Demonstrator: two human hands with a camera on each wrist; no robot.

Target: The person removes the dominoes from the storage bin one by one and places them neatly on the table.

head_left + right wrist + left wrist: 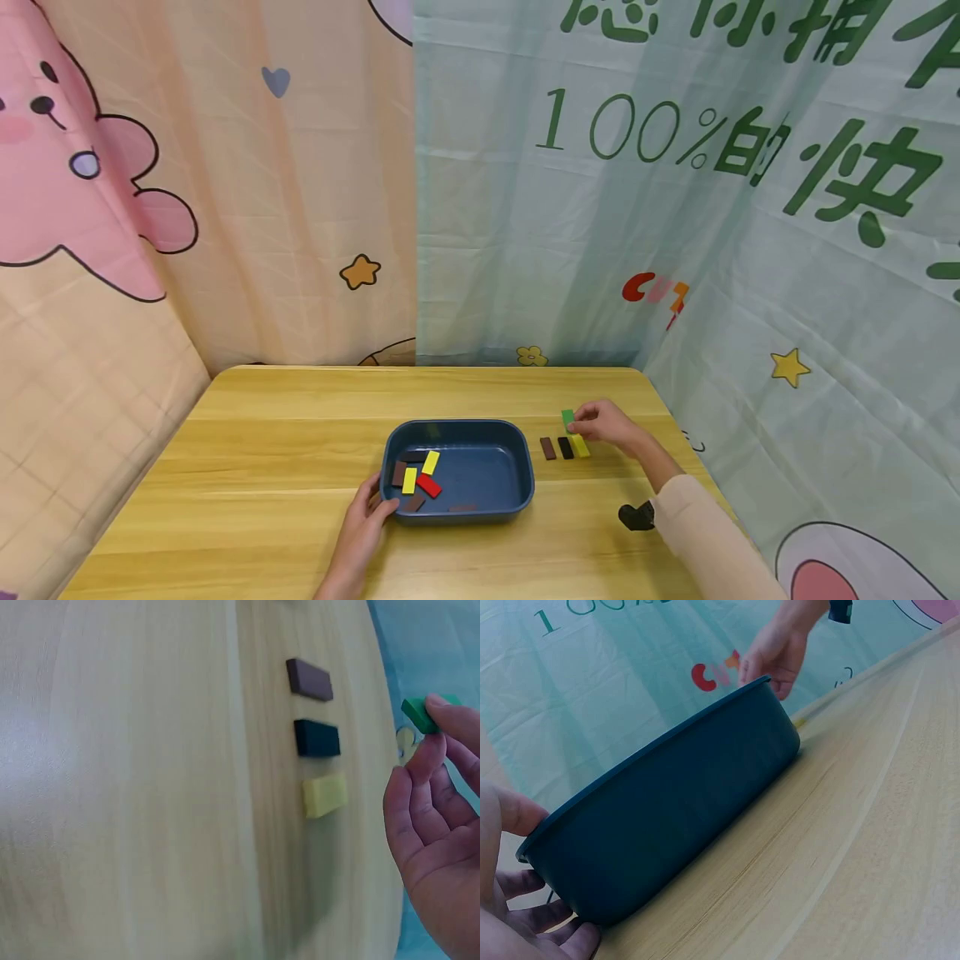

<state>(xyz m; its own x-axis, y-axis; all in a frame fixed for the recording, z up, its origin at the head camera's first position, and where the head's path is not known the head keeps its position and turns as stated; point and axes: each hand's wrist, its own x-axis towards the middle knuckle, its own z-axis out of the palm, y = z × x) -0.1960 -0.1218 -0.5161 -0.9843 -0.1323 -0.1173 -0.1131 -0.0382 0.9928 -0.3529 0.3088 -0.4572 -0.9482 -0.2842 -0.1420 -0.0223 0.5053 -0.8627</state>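
Between thumb and index finger, my right hand (609, 424) pinches a green block (567, 417), held above the table in the right wrist view. Below it, a brown block (310, 679), a black block (317, 738) and a yellow block (325, 795) lie in a row, spaced apart. My left hand (363, 523) grips the near left corner of a dark blue tray (487, 517), thumb on the rim and fingers against the outer wall. In the tray's left part lie a red block (428, 486), a yellow block (409, 481) and several other dark and yellow blocks.
A small black object (636, 517) lies by the right sleeve (705, 529) on the wooden table (247, 467). Printed curtains (510, 250) hang behind the table and along its sides.
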